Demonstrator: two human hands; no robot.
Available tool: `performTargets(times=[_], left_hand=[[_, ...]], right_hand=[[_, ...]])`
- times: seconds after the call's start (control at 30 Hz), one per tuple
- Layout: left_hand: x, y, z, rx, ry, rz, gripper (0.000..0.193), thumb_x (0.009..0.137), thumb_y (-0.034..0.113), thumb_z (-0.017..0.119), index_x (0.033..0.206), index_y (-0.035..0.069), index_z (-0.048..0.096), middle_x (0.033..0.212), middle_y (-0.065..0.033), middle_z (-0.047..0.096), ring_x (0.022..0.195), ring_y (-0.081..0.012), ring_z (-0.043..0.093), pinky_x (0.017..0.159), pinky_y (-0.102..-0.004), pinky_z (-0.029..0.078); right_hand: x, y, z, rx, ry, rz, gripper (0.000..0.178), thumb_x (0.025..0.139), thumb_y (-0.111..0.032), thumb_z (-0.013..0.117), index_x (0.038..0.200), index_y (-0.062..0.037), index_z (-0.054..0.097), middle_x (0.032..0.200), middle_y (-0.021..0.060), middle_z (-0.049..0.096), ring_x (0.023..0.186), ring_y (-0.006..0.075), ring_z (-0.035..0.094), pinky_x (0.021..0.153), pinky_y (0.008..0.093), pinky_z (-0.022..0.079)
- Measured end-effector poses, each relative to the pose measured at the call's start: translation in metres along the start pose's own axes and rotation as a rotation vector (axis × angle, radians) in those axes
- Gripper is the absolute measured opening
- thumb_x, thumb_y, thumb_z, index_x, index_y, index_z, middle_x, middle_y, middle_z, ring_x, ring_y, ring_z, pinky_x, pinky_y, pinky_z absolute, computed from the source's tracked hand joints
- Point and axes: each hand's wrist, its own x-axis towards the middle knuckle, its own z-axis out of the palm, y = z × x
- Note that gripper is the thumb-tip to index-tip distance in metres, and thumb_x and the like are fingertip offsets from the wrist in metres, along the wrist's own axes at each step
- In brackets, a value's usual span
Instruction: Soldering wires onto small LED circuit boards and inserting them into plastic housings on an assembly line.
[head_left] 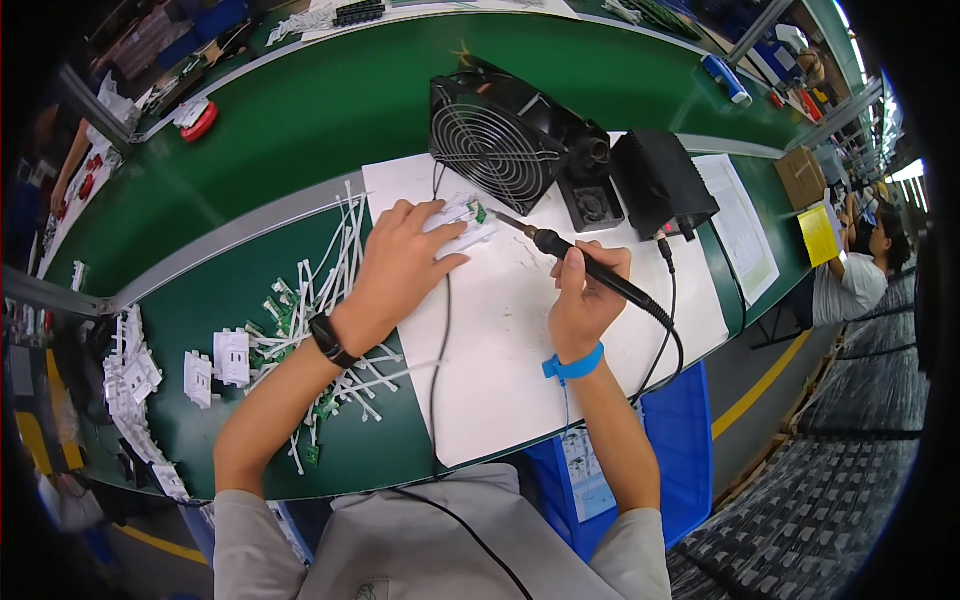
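Fingers (573, 272) of the right hand (585, 312) are closed around the black handle of a soldering iron (625, 289), which slants up and leftward, its metal tip at the edge of a small green board (478, 211); contact cannot be told at this scale. The board sits on a white housing (474, 237), which lies near the upper left of a white sheet (520, 400) spread over the green tabletop (365, 465). The left hand (400, 262) reaches in from the left, its fingers spread wide, their tips resting on the housing's left side. A blue strap (578, 366) encircles the right wrist; a black band (328, 340), the left. Beyond the housing stand a black fan (490, 150), a small black tray (592, 203) and a black box (665, 180) with a red light. Left of the sheet, white leads (335, 262) with small green boards lie in a loose pile, beside two white plates (215, 370). Farther left, similar white parts (132, 375) form a curved row. Below the tabletop's near edge, at right, is a blue bin (690, 440).
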Motion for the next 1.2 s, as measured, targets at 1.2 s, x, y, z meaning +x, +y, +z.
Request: performTargets(times=[1.2], left_hand=[[-0.005,-0.001,0.009,-0.074,0.089,0.017,0.032,0.084,0.017,0.079,0.112,0.003,0.073,0.128,-0.0154,0.065,0.110,-0.0316,0.058,0.092,-0.0395,0.053]], right_hand=[[0.005,-0.009,0.029,-0.164,-0.132,0.190,0.016,0.104,-0.011,0.063,0.098,0.0000,0.053,0.075,0.0082,0.063,0.063,0.0101,0.060,0.057,0.0222,0.049]])
